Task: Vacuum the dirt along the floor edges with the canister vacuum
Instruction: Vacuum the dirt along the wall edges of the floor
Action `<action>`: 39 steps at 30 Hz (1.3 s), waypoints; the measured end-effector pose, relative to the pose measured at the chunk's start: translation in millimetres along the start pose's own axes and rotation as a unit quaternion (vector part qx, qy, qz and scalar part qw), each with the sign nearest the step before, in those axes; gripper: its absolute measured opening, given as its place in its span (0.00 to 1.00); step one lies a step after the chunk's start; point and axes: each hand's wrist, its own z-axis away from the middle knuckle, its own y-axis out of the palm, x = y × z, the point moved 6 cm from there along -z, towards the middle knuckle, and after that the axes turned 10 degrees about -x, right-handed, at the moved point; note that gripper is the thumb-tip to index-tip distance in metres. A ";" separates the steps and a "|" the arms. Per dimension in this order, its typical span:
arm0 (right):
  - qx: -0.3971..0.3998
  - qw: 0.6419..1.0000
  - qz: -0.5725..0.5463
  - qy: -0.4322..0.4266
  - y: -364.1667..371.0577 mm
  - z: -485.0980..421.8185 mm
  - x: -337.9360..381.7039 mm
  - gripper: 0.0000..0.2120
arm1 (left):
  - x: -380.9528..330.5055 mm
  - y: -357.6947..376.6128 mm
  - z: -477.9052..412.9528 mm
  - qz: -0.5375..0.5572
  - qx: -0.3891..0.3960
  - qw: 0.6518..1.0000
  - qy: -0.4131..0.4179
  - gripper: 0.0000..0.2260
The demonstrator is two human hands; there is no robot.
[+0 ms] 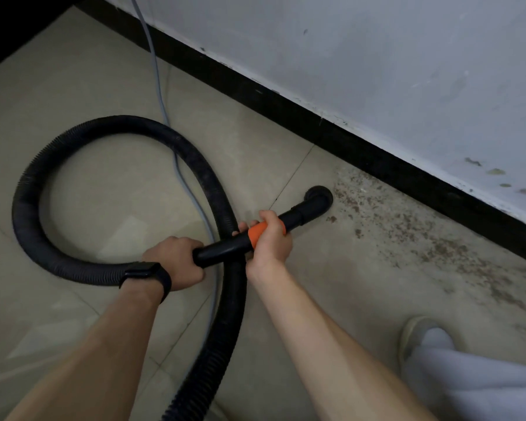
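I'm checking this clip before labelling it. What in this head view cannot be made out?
- Canister: out of frame; the hose leaves the bottom edge.
- Nozzle mouth: faces the floor, hidden.
- Orange grip: mostly covered by the right hand.
- Grey cable: both ends cut off or hidden.

Dim, flat, cool-toned indoor light with no visible source and no hard shadows, only a faint soft one under the looped hose (73, 189). Pale sheen patches on the floor tiles (82, 86) at lower left, hinting at light from behind or the left. Wide-angle bending of the baseboard (286, 104) toward the frame edges, slight softness and smearing in the forearms and lower corners, centre reasonably sharp.
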 end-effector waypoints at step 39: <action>-0.008 0.999 0.046 -0.022 -3.0 3.2 9.0 0.08 | -7.0 -31.2 17.2 -0.056 -0.066 0.996 0.025 0.07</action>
